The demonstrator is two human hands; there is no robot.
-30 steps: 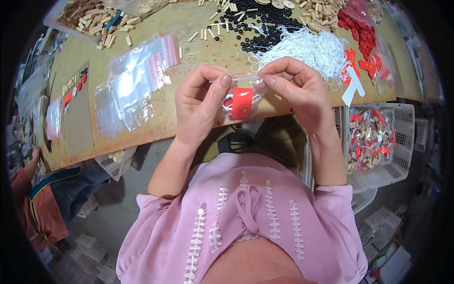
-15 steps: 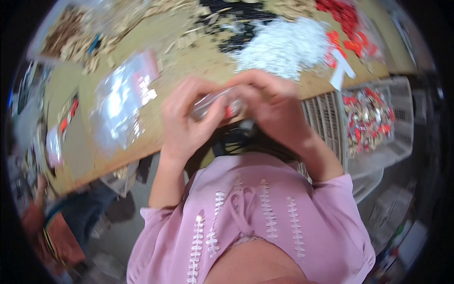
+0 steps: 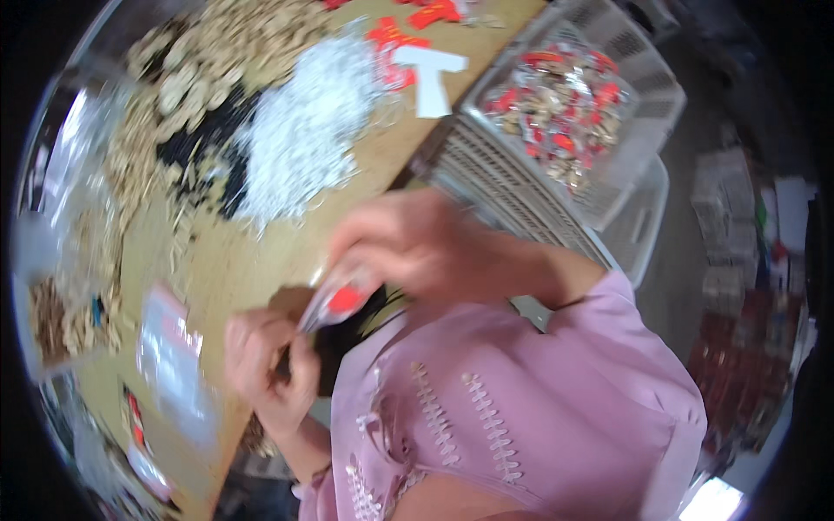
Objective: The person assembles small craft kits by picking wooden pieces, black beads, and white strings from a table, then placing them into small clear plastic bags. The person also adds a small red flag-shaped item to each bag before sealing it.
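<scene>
The view has swung hard to the right since a second ago, so the table [image 3: 261,260] now runs diagonally and the basket [image 3: 521,182] of red-and-silver packets sits at upper right. Both hands have stayed on the bag [image 3: 334,300] — a small clear one with a red piece inside — held at the table edge, just above the pink blouse [image 3: 521,391]. The right hand [image 3: 417,247] pinches its upper end; the left hand [image 3: 265,365] has dropped lower and curls under it, fingers closed on the bag's lower edge. Motion blur hides finer finger detail. The white pile [image 3: 300,139], black pile [image 3: 195,152] and wooden bits [image 3: 143,156] lie beyond — untouched.
</scene>
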